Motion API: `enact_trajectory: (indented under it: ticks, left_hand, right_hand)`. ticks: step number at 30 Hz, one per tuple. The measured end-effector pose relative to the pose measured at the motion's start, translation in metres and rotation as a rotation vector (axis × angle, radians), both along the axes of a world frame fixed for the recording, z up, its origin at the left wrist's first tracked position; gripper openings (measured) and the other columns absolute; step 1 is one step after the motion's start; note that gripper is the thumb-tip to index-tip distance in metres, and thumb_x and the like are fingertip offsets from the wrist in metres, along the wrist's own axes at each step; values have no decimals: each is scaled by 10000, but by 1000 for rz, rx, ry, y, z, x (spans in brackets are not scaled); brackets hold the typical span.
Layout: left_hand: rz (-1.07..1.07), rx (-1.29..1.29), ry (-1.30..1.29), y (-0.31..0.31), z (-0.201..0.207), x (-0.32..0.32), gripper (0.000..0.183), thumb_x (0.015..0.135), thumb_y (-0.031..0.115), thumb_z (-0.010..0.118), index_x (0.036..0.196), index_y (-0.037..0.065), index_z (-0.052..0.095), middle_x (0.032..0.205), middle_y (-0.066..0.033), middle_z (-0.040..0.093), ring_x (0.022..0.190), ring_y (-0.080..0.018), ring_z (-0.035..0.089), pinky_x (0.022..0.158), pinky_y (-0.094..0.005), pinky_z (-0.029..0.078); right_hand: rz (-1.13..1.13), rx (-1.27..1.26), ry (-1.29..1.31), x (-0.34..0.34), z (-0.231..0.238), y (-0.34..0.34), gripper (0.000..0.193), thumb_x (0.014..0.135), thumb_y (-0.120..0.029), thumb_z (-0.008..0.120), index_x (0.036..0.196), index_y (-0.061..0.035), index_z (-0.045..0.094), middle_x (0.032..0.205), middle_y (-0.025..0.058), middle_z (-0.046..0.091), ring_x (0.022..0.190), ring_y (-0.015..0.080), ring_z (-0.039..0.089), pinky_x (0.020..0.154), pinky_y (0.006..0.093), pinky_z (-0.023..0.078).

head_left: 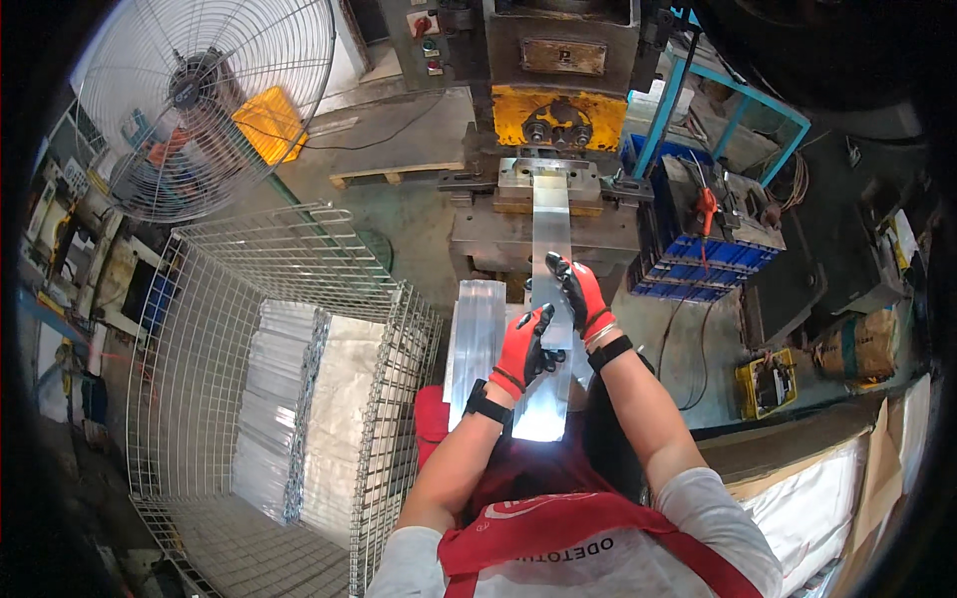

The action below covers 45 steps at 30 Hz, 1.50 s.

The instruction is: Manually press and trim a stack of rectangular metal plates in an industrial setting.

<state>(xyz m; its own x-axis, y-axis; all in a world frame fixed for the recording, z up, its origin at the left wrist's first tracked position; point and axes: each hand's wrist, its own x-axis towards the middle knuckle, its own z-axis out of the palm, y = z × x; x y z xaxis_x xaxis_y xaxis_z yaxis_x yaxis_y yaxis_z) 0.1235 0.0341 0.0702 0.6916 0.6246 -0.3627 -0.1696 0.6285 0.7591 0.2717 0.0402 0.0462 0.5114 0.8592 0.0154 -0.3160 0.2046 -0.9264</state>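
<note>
A long, flat, shiny metal strip (551, 231) runs away from me, its far end lying on the die block (515, 181) of the press. My left hand (525, 351), in a red glove with black fingers, is closed around the strip's near end from the left side. Higher up the strip, my right hand (580, 292), gloved the same way, grips its right edge. Left of the strip lies a stack of similar metal strips (477, 324). More bright metal (541, 414) shows below my hands, close to my lap.
A wire cage (394, 419) at left holds stacked metal strips (269, 399). Behind it stands a large fan (194, 95). The press (560, 115) rises straight ahead. Blue crates (688, 261) with tools on top, a yellow basket (768, 384) and a cardboard box (887, 478) are at right.
</note>
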Motion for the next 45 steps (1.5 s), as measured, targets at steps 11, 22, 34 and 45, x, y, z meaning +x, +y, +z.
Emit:
enact_trajectory:
  ticks: [11, 22, 34, 45]
  left_hand:
    - [25, 127, 0, 1, -9, -2, 255, 842, 314, 528, 953, 86, 557, 726, -11, 510, 414, -170, 531, 339, -248, 419]
    - [-3, 22, 16, 4, -13, -2, 263, 829, 332, 549, 930, 89, 551, 667, -25, 524, 427, -188, 548, 323, -250, 401]
    - [-107, 125, -83, 6, -13, -8, 246, 867, 343, 493, 877, 102, 542, 665, -13, 550, 467, -127, 546, 365, -220, 392]
    - [-249, 1557, 667, -10, 18, -102, 195, 799, 288, 536, 789, 94, 528, 624, -95, 545, 560, -270, 552, 505, -375, 409]
  right_hand:
    - [73, -49, -91, 7, -14, 2, 270, 852, -246, 511, 966, -21, 608, 875, -12, 586, 791, 68, 507, 710, 241, 394]
    - [64, -126, -233, 8, -13, 0, 336, 862, -240, 486, 1078, 8, 553, 1063, 65, 575, 990, 145, 522, 867, 276, 380]
    - [3, -68, -60, -8, 15, -6, 241, 810, -284, 593, 848, -47, 606, 731, -58, 527, 652, 37, 444, 587, 208, 366]
    - [-144, -50, -1862, -28, 110, -81, 691, 629, -413, 664, 1210, -114, 440, 1096, 111, 509, 1085, 301, 435, 986, 522, 202]
